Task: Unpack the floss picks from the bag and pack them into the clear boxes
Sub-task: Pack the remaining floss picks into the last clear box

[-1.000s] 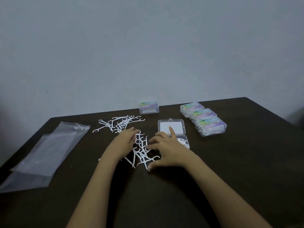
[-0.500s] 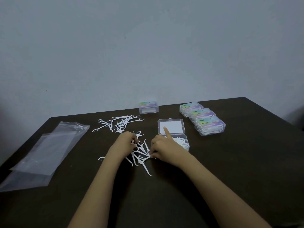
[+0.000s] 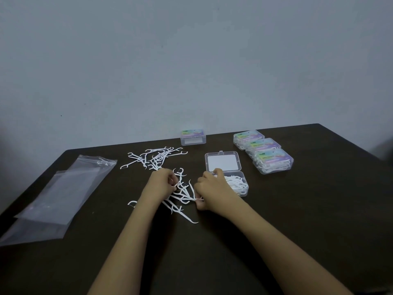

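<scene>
White floss picks lie loose on the dark table: a near heap [image 3: 184, 194] between my hands and a far heap [image 3: 156, 159]. My left hand [image 3: 161, 184] has its fingers curled on picks at the heap's left side. My right hand [image 3: 209, 190] pinches picks at the heap's right edge. Just right of it stands an open clear box [image 3: 239, 185] partly filled with picks, its lid [image 3: 222, 161] laid back. Two empty clear plastic bags [image 3: 70, 188] lie flat at the left.
Three shut, filled boxes [image 3: 269, 155] sit in a row at the back right. One more shut clear box [image 3: 193, 137] stands near the table's far edge by the wall. A single pick [image 3: 132, 203] lies left of my left forearm.
Both hands have drawn together over the near heap and curled their fingers, gathering picks. My right index finger, raised before, has come down.
</scene>
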Motion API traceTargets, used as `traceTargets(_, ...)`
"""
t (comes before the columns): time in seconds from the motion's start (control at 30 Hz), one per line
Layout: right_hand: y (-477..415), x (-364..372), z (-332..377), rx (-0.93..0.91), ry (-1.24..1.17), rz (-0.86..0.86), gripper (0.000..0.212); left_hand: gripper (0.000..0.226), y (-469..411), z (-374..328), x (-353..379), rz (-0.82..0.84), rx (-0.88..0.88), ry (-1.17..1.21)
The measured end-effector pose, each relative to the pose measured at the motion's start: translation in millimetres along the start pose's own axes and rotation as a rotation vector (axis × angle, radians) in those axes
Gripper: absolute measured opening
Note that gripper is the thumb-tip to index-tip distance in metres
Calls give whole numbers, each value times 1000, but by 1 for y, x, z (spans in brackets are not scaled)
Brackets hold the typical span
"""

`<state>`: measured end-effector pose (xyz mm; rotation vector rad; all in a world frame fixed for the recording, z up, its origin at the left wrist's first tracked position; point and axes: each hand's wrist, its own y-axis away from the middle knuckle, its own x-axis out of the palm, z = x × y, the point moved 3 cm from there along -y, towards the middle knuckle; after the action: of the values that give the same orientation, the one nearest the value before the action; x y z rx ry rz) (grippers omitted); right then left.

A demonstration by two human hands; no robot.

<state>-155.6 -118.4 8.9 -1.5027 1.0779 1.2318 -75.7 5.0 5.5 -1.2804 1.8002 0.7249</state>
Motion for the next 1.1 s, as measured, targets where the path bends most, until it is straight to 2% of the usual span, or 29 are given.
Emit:
traceTargets(0.17, 2, -3, -3, 14, -127, -2, 22, 15, 0, 9, -9, -57, -25, -4)
traceTargets(0.23, 3, -6, -5, 19, -230, -28, 16, 25, -1, 13, -13, -77, -53, -38)
traceTargets(0.37, 6, -10, -16, 69, -420, -91, 8, 40, 1, 9, -14, 31, -65, -97)
traceTargets(0.6, 12, -19, -31, 125, -877, -73, 5, 16, 1, -2, 1, -21, 0, -49)
traceTargets(0.77, 18, -31, -52, 151, -893, -145, 7, 14, 0, -5, 5, -28, 26, -58)
traceTargets(0.93, 27, -32, -82, 295, -855, -216, 13, 13, 2, -7, 9, -68, 45, -51)
traceTargets(1.1, 30, -23, -97, 372, -836, -252, 16, 27, 5, -12, 13, -110, 35, -28)
